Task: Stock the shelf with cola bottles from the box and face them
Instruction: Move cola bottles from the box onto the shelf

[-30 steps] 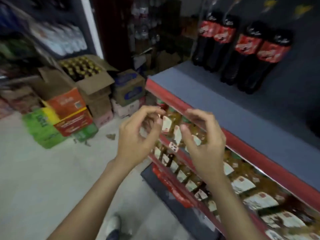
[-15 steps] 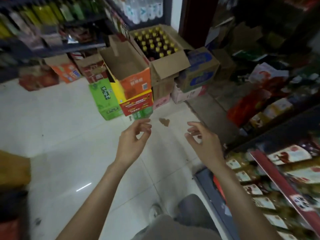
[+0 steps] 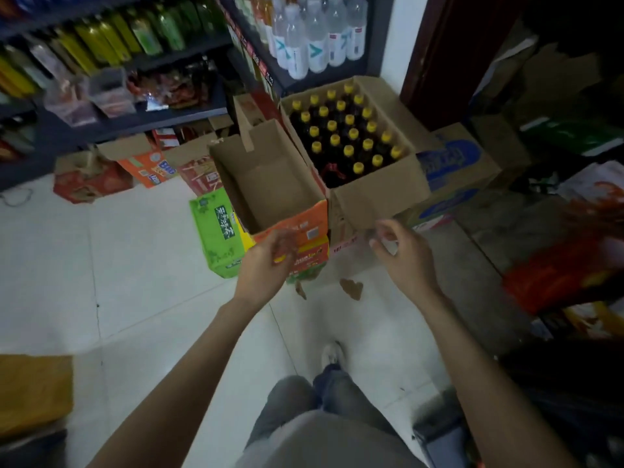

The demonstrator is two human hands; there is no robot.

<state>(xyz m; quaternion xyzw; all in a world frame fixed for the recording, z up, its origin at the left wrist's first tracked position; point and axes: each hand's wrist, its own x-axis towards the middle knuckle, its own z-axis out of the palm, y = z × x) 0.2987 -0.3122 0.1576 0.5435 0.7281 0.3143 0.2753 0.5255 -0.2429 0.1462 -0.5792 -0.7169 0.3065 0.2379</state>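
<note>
The cola bottles [image 3: 347,136], dark with yellow caps, stand upright in packed rows inside an open cardboard box [image 3: 378,194] on the floor, its flaps folded back so the caps are reachable from above. One gap shows at the near corner of the rows. Just beside it on the left sits an empty orange carton [image 3: 270,184], and a green case [image 3: 216,234] leans against that. The person stands over them, both arms stretched toward the box. The left hand [image 3: 266,261] hangs short of the cartons with fingers loosely curled, holding nothing. The right hand [image 3: 401,255] is likewise loosely curled and empty, near the box's front wall, likely readying to lift bottles out.
</note>
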